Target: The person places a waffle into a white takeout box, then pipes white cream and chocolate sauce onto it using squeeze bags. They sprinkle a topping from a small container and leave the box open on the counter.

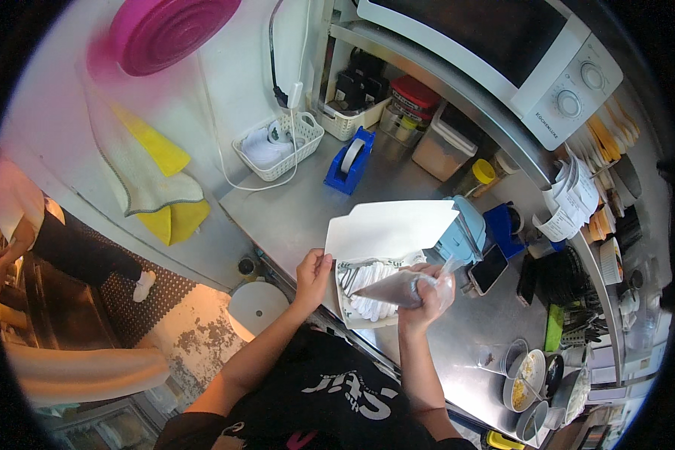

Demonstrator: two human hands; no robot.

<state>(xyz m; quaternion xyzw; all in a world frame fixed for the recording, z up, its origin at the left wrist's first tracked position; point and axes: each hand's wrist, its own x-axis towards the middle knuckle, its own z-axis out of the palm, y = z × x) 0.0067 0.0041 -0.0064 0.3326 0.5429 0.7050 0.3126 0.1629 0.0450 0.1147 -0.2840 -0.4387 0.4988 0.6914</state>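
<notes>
A white cardboard box [340,304] sits on the steel counter in front of me with its lid [386,225] raised. Pale, elongated pieces [375,306] with thin dark lines lie inside; their kind is hard to make out. My left hand [313,281] grips the box's left edge, thumb up. In my right hand [430,298] is a clear piping bag [390,289] with a grey-brown filling. The bag slants over the box, its narrow end pointing left, and the fist squeezes its wide part. The bag covers part of the contents.
Behind the box stand a blue tape dispenser [350,160] and a white basket [271,156]. A light-blue container [458,236] and a phone [489,270] are to the right, with food bowls [527,379] nearer. A microwave [502,60] overhangs on a shelf. Another person [60,232] stands far left.
</notes>
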